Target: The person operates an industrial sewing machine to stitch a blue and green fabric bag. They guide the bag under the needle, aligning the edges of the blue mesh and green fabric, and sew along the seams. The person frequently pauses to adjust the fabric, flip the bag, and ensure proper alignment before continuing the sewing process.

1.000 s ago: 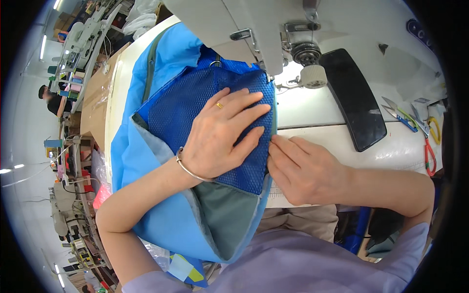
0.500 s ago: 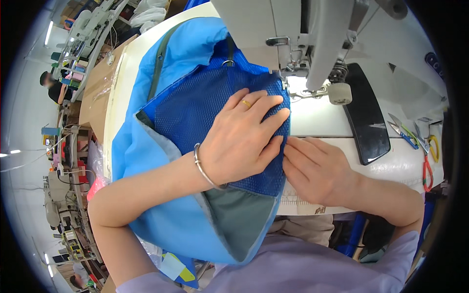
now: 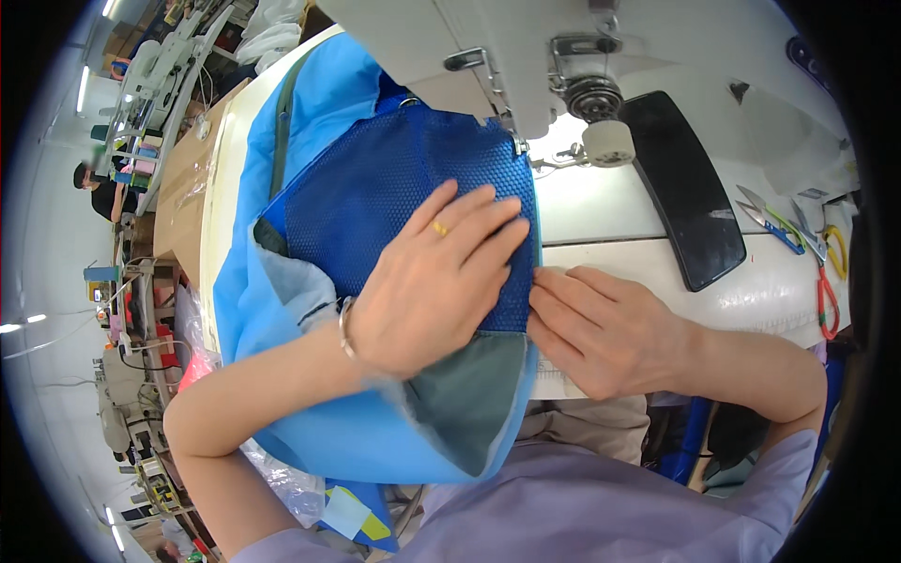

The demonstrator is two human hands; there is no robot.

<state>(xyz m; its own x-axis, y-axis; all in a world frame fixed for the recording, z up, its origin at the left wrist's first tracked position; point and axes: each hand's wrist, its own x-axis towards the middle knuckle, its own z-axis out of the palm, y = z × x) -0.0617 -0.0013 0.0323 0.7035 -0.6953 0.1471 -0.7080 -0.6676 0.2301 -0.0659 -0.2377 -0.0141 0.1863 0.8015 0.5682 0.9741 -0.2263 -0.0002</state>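
A light blue fabric piece (image 3: pixel 375 441) with a dark blue mesh panel (image 3: pixel 366 178) and a grey-green section (image 3: pixel 469 385) lies on the sewing table. Its right edge runs up under the presser foot of a white sewing machine (image 3: pixel 523 147). Flat across the mesh rests my left hand (image 3: pixel 441 272), fingers stretched out and a bracelet at the wrist. At the fabric's right edge, just below the needle area, my right hand (image 3: pixel 601 328) pinches the border between thumb and fingers; the thumb is mostly hidden.
Right of the machine lies a black curved panel (image 3: pixel 690 197). Beyond it are scissors (image 3: pixel 774 225) and red-and-yellow-handled snips (image 3: pixel 826 281). Cardboard (image 3: pixel 188 192) sits along the table's left side. More machines (image 3: pixel 150 70) and a person (image 3: pixel 101 192) are farther left.
My left hand has slid slightly left and down over the mesh. The whole view has shifted a little; my right hand still pinches the edge.
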